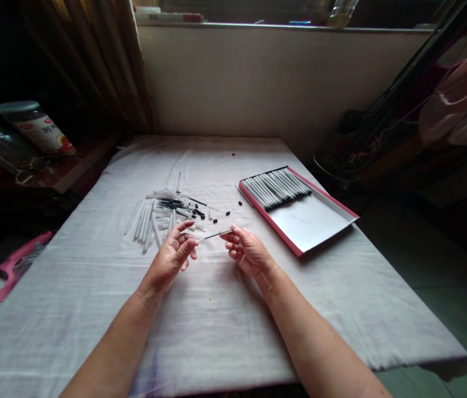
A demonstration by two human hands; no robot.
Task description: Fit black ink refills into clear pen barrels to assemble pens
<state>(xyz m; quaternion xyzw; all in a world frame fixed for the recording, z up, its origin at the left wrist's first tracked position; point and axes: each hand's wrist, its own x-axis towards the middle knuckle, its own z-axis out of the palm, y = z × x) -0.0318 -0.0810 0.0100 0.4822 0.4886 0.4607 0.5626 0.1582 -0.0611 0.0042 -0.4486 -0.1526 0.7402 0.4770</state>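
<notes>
Head camera shows two bare hands up close. The right hand [246,250] pinches one end of a thin dark-and-pale rod [214,235] between thumb and fingertips. The rod's other end reaches the left hand's [169,257] thumb, but whether it's actually gripped there can't be told from this angle. So the rod is up between the two hands, over the cloth-covered surface [216,337].

Judging by the spread, this is probably the fiddly fitting-together stage for one slim pen-like piece, and it seems to call for steady fingertips and keeping the parts in line.

Count time: one rod in hand. Just beyond, three black caps [227,213] sit apart from the pile; more lie bunched beside it, too tight to count. Same deal with the dark sticks [171,204] and the pale barrels [142,224] to the left: lots, overlapping, no honest number.

Off to the right is one red-edged tray [274,229], with a packed row of black-ended pieces [277,189] at its far end, too close together to count. Way back, one tiny red bit [233,154].
</notes>
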